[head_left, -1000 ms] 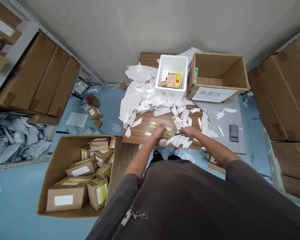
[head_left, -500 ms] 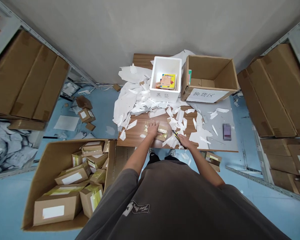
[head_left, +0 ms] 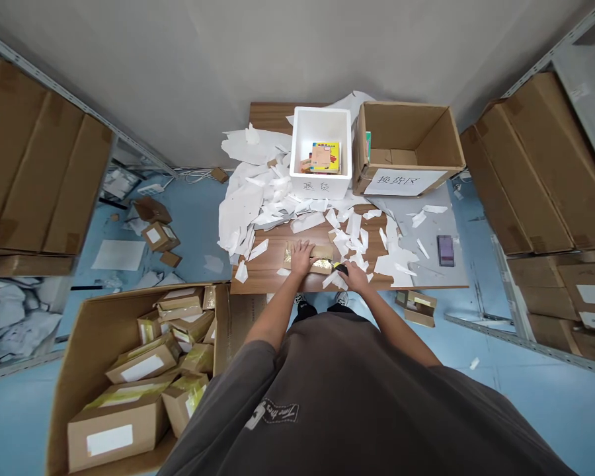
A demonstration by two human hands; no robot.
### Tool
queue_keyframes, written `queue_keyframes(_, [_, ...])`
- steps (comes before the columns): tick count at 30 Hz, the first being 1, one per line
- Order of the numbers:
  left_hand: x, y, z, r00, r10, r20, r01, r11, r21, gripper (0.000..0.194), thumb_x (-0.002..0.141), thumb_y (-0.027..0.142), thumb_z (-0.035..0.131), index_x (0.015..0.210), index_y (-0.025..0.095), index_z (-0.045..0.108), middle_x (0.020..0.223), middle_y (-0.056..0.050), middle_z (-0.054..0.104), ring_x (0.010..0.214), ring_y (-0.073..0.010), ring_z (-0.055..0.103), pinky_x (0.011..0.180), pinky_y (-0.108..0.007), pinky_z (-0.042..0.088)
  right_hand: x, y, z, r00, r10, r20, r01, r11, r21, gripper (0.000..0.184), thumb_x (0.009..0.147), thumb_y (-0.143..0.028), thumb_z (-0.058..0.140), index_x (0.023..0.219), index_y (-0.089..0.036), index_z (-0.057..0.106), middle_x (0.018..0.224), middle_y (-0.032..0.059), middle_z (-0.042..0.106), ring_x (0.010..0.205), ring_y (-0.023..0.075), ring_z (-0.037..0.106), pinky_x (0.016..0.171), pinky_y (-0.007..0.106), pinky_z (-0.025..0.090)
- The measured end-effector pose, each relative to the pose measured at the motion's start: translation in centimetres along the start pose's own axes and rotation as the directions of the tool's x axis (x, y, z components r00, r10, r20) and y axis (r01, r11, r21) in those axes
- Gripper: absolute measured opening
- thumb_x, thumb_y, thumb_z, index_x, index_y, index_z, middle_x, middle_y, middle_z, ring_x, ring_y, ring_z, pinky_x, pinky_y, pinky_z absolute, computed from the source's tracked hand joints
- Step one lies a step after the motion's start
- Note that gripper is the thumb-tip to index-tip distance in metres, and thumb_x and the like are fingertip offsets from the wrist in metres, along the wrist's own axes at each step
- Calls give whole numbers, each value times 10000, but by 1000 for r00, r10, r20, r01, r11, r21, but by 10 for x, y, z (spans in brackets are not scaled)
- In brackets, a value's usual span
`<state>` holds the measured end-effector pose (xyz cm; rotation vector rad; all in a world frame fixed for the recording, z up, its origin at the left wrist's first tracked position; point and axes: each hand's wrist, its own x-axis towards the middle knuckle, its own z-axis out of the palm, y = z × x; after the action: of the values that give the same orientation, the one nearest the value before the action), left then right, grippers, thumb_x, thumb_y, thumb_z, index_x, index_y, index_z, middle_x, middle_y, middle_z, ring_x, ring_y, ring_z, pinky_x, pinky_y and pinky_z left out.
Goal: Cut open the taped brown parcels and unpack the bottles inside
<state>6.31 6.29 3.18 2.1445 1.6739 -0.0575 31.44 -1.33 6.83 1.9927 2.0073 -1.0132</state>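
A small taped cardboard box [head_left: 321, 252] lies flat near the front edge of the wooden table [head_left: 272, 281]. My left hand [head_left: 302, 256] rests on the left part of the box, fingers spread and pressing down on it. In my right hand [head_left: 354, 276] is a utility knife [head_left: 340, 268] with black and yellow on it. The knife's front end is at the right end of the box; whether the blade cuts into the tape is too small to tell. Torn white paper scraps [head_left: 350, 231] lie just beyond and beside the box.
Behind stand a white foam box [head_left: 320, 192] with small books [head_left: 326, 157] and an open carton [head_left: 406, 182] with a paper sign. A phone [head_left: 445, 251] lies at the right. At my left, a large carton [head_left: 64, 396] holds several parcels [head_left: 114, 410]. Stacked cartons flank both sides.
My right hand has moved left with the utility knife, bringing it to the right end of the box. My left hand stays on the box. The camera view has shifted slightly.
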Motion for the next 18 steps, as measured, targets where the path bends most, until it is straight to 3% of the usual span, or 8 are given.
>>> queue_keyframes(7, [-10,8,0,999,-33,19,33,999,-15,758,953,560,742,1640,335,512,1741,-95,457,1675,-387,249,1394,-585,82,7,-28,17,996,89,-3,-89,995,-43,376,1137,-458,458,1439,-245,527,1431,152,656,1181,327,713,946,375,514])
queue_keyframes(9, [-15,8,1,999,-38,28,38,999,-2,752,959,511,740,1650,342,497,1727,-97,475,1671,-392,254,1392,-600,89,3,-13,16,977,214,-19,-215,976,-42,392,1153,-451,397,1460,-231,504,1391,175,686,1166,329,725,921,372,518])
queue_keyframes(12, [-20,8,3,999,-38,34,38,999,-1,696,993,433,686,1655,344,489,1716,-95,484,1672,-382,252,1390,-611,98,-10,35,3,873,480,-88,-483,876,-8,456,1165,-431,269,1505,-190,453,1310,226,727,1121,342,744,858,368,528])
queue_keyframes(15, [-18,8,4,999,-45,10,45,999,-15,660,1002,410,661,1638,321,510,1713,-104,486,1676,-379,238,1390,-620,86,-18,69,-5,918,369,-146,-363,929,68,426,1138,-462,366,1461,-207,474,1325,196,741,1194,343,725,917,365,531])
queue_keyframes(18, [-11,11,2,996,-86,-13,86,995,-46,602,1018,440,634,1598,307,542,1688,-107,520,1683,-360,226,1392,-612,92,-12,50,18,962,256,-97,-217,930,298,416,1090,-516,476,1413,-254,477,1299,124,755,1136,297,740,901,343,554])
